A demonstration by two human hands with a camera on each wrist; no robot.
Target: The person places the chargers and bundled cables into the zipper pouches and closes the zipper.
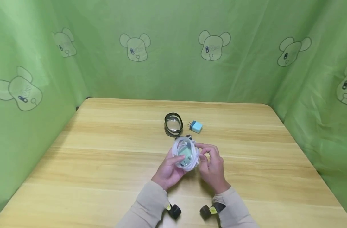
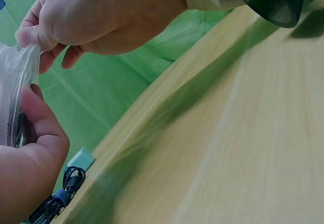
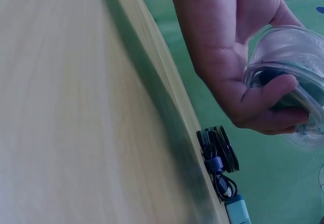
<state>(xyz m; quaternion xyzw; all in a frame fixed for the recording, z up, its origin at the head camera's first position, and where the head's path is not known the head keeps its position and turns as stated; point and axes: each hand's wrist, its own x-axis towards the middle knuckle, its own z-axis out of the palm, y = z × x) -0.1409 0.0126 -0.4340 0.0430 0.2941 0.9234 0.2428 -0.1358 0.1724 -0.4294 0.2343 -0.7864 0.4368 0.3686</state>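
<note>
A round clear pouch with a whitish edge is held above the table. Inside it show a pale green charger and what looks like a white cable. My left hand grips the pouch from the left, thumb over its clear face. At the pouch's right edge, my right hand pinches the rim between thumb and forefinger. In the left wrist view the right hand reaches in from above to that edge; what exactly it pinches is too small to tell.
Behind the pouch stands a round clear case with black edging. A light blue charger with prongs lies to its right. A coiled black cable with a blue tie lies near it. Green curtains enclose the wooden table.
</note>
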